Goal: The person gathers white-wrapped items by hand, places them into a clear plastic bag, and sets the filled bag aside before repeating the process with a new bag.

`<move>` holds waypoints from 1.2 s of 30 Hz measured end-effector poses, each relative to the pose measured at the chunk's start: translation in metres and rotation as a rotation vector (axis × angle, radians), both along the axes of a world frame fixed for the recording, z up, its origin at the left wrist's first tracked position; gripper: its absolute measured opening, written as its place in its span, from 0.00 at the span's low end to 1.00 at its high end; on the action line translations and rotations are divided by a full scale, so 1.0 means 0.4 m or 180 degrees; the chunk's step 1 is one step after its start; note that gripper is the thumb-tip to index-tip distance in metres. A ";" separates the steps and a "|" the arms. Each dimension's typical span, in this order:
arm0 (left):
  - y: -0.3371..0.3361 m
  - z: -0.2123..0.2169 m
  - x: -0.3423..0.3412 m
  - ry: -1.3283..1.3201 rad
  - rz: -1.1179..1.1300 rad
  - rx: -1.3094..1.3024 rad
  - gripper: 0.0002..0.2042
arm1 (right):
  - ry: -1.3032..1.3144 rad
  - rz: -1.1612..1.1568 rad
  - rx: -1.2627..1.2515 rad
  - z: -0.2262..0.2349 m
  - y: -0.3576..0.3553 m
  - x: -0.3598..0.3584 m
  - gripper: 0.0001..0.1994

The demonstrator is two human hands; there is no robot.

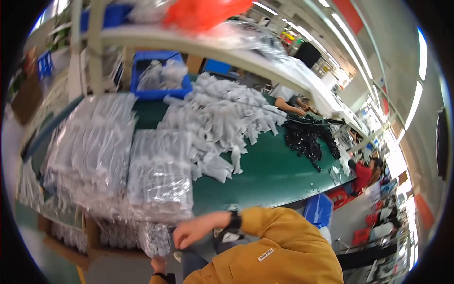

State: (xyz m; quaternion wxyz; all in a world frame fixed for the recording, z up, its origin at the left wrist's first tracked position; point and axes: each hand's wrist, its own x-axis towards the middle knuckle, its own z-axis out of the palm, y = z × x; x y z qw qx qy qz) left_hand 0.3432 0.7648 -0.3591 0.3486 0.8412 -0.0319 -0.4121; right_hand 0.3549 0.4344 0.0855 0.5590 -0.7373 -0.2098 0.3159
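My left hand (pixel 159 264) is low at the front, closed on the lower end of a clear plastic bag (pixel 155 237) packed with small pale pieces. The bag hangs at the table's front edge, beside open cardboard boxes. Just right of it, my right hand (pixel 193 230) hovers with fingers loosely bent and apart, nothing visible in it. Above both hands, on the table, lie two stacks of clear-wrapped packs, a larger left stack (pixel 92 146) and a smaller right stack (pixel 161 165). What exactly the packs contain cannot be made out.
Loose white-wrapped pieces (pixel 222 106) are heaped on the green table (pixel 265 165). A blue bin (pixel 163 92) holds bags behind. Black parts (pixel 305 142) lie at the far right, by a co-worker's hands (pixel 299 110). An overhead shelf (pixel 198 49) crosses above; cardboard boxes (pixel 97 258) stand below.
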 end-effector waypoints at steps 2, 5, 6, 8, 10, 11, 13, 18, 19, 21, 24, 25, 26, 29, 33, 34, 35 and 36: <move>-0.014 0.116 0.043 -0.0792 -0.1845 0.0044 0.13 | -0.0312 -0.0833 -0.0642 0.261 -0.174 -0.066 0.10; 0.020 0.035 0.019 -0.2777 -0.3583 -0.0450 0.27 | -0.1843 -0.2438 -0.1570 0.574 -0.379 -0.246 0.05; 0.006 0.061 0.036 -0.2801 -0.3627 -0.0382 0.27 | -0.2513 -0.3140 -0.1884 0.623 -0.463 -0.309 0.04; -0.019 0.108 0.030 -0.1345 -0.2861 -0.0307 0.22 | -0.3260 -0.4700 -0.2579 0.752 -0.559 -0.414 0.06; -0.165 0.275 0.022 -0.0664 -0.2517 -0.0378 0.24 | -0.3897 -0.4989 -0.3763 0.828 -0.710 -0.537 0.08; -0.274 0.484 0.012 -0.0730 -0.2428 -0.0386 0.20 | -0.4079 -0.4839 -0.4325 0.855 -0.802 -0.579 0.09; -0.422 0.749 -0.027 -0.0893 -0.2194 -0.0392 0.12 | -0.3759 -0.4638 -0.3817 0.901 -0.947 -0.629 0.12; -0.675 0.854 -0.086 -0.0585 -0.1838 -0.1065 0.12 | -0.2273 -0.3436 -0.3207 0.868 -1.262 -0.628 0.19; -0.720 0.875 -0.105 -0.0684 -0.1786 -0.1158 0.12 | -0.2451 -0.3365 -0.3090 0.852 -1.274 -0.612 0.18; -0.798 0.917 -0.156 -0.0773 -0.1671 -0.1241 0.12 | -0.2751 -0.3221 -0.2864 0.828 -1.275 -0.591 0.17; -0.887 0.988 -0.216 -0.1007 -0.1790 -0.1450 0.12 | -0.2673 -0.3365 -0.2723 0.839 -1.291 -0.587 0.14; -0.905 1.005 -0.231 -0.1006 -0.1752 -0.1423 0.12 | -0.2615 -0.3471 -0.2671 0.839 -1.298 -0.586 0.13; -0.920 1.021 -0.244 -0.0973 -0.1795 -0.1412 0.12 | -0.2614 -0.3443 -0.2634 0.840 -1.308 -0.581 0.13; -0.964 1.075 -0.255 -0.0921 -0.1890 -0.1345 0.12 | -0.2807 -0.3832 -0.2276 0.846 -1.352 -0.551 0.11; -1.036 1.169 -0.258 -0.0927 -0.2147 -0.1400 0.12 | -0.3260 -0.4432 -0.2150 0.825 -1.432 -0.504 0.13; -1.059 1.194 -0.259 -0.1003 -0.2300 -0.1500 0.12 | -0.3260 -0.4439 -0.2141 0.829 -1.433 -0.507 0.13; -1.081 1.222 -0.261 -0.1075 -0.2438 -0.1597 0.12 | -0.3612 -0.4707 -0.2220 0.856 -1.401 -0.511 0.12; -1.106 1.251 -0.262 -0.1150 -0.2586 -0.1699 0.12 | -0.3972 -0.4981 -0.2304 0.890 -1.366 -0.520 0.12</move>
